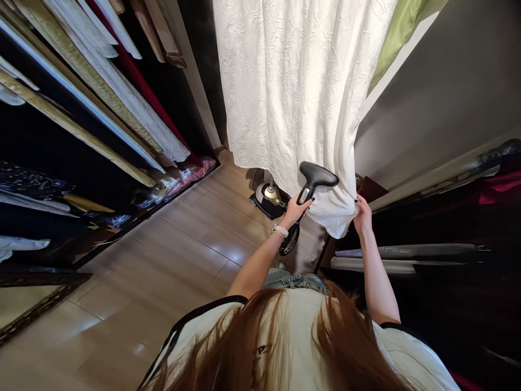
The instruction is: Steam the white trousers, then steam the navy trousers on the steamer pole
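Note:
A long white embroidered garment (293, 92) hangs in front of me down to near the floor. My left hand (296, 208) is closed around the handle of a black garment steamer head (315, 176), held against the lower part of the fabric. My right hand (361, 213) pinches the garment's lower right hem and pulls it taut. The steamer's black and gold base (268, 198) stands on the floor behind the hem, with a hose running from the handle.
Racks of hanging garments (101, 92) fill the left side, more dark and red clothes (468, 217) the right. A wooden floor (171, 260) runs between them. A framed mirror (28, 304) leans at lower left. A grey wall (448, 81) stands at right.

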Available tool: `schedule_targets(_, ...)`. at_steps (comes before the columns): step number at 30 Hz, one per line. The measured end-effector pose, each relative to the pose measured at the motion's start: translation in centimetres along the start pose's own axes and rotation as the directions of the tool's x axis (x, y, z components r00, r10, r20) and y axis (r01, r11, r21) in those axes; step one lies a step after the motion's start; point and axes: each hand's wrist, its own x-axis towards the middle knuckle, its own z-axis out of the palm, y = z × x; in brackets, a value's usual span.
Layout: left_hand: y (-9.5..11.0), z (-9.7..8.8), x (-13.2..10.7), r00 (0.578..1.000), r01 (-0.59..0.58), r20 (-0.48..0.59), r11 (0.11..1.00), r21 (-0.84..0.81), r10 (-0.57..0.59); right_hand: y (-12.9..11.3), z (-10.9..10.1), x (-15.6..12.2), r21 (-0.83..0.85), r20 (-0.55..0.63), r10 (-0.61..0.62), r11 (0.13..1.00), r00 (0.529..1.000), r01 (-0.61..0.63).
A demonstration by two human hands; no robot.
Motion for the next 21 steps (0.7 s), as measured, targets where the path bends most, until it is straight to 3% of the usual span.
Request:
schedule_targets(3,-0.2,-0.6,-0.1,1.0,-0.012,-0.005,1.0,-0.019,0.012,-0.2,0.8,-0.2,-0.004,-0.059,-0.026,1.0,0.998,0.026)
schedule_targets(7,0.3,-0.8,-0.1,1.0,-0.015,0.003,0.999,-0.051,0.015,-0.3,1.1,-0.6,-0.069,-0.173,-0.17,0.985,0.97,0.161)
schedule_targets(11,0.0,-0.1,0.5,0.998,-0.039,0.042,0.997,-0.061,0.042,-1.6,0.9,-1.2,-0.063,-0.213,-0.085,0.995,0.973,0.073)
schedule_targets(14,-1.4,0.9,1.0,0.998,-0.005,0.065,0.999,-0.042,0.007,-3.0,0.6,-1.6,-0.076,-0.265,-0.068,0.996,0.962,0.049)
schedule_targets(18,-3.7,1.8,1.0,0.994,0.093,0.064,0.996,0.003,-0.093,-4.6,0.2,-1.8,-0.204,-0.228,-0.165,0.972,0.959,0.119)
schedule_targets(21,-4.4,2.1,0.8,0.992,0.101,0.073,0.995,-0.004,-0.101,-5.1,-0.3,-1.9,-0.307,-0.197,-0.245,0.935,0.949,0.177)
